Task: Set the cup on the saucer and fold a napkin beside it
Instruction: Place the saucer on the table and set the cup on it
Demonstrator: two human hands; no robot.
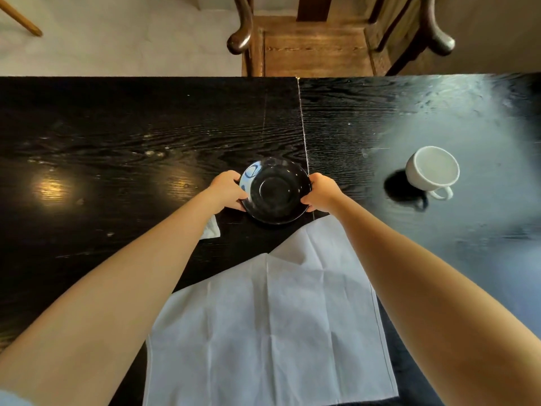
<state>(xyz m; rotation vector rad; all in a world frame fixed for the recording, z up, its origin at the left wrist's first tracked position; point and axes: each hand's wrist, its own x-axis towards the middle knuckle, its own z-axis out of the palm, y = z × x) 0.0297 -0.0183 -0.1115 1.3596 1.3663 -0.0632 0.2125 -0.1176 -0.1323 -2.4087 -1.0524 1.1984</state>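
A glossy black saucer (pixel 275 191) sits near the middle of the dark table. My left hand (pixel 227 191) grips its left rim and my right hand (pixel 322 192) grips its right rim. A white cup (pixel 432 169) with its handle turned toward me stands apart on the table at the right. A large white napkin (pixel 269 326) lies unfolded and creased between my forearms, close to the near edge; one corner of it shows beyond my left wrist.
The black wood-grain table (pixel 117 136) has a seam running down its middle. A wooden armchair (pixel 316 45) stands beyond the far edge. Bright glare covers the table's right side around the cup.
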